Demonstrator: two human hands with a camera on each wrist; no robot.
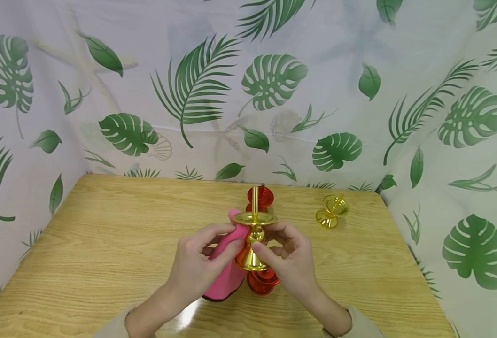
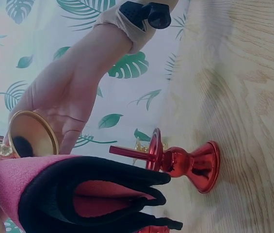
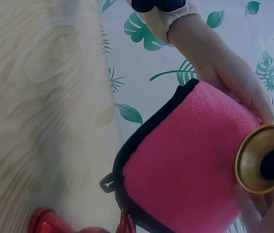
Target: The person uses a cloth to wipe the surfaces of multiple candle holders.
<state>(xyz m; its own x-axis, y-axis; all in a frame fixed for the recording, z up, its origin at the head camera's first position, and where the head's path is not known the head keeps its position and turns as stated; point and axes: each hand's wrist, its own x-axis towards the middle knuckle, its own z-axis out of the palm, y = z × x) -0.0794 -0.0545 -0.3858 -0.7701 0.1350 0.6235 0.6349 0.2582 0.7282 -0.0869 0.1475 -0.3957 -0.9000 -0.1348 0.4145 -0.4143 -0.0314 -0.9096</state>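
A shiny gold candle holder (image 1: 252, 261) is held upright over the middle of the table, its dish and thin post at the top. My right hand (image 1: 294, 256) grips its stem from the right, thumb at the front. In my left hand (image 1: 199, 256), a folded pink cloth (image 1: 228, 280) with black edging is pinched against the holder's left side. The right wrist view shows the holder's hollow base (image 3: 253, 170) beside the cloth. Much of the cloth hangs below the left hand.
One red candle holder (image 1: 262, 196) stands behind the hands, and another (image 1: 263, 284) stands in front, partly covered by the gold one. A second gold candle holder (image 1: 328, 218) is at the back right of the wooden table (image 1: 126, 225). Leaf-patterned curtain (image 1: 214, 155) surrounds the table.
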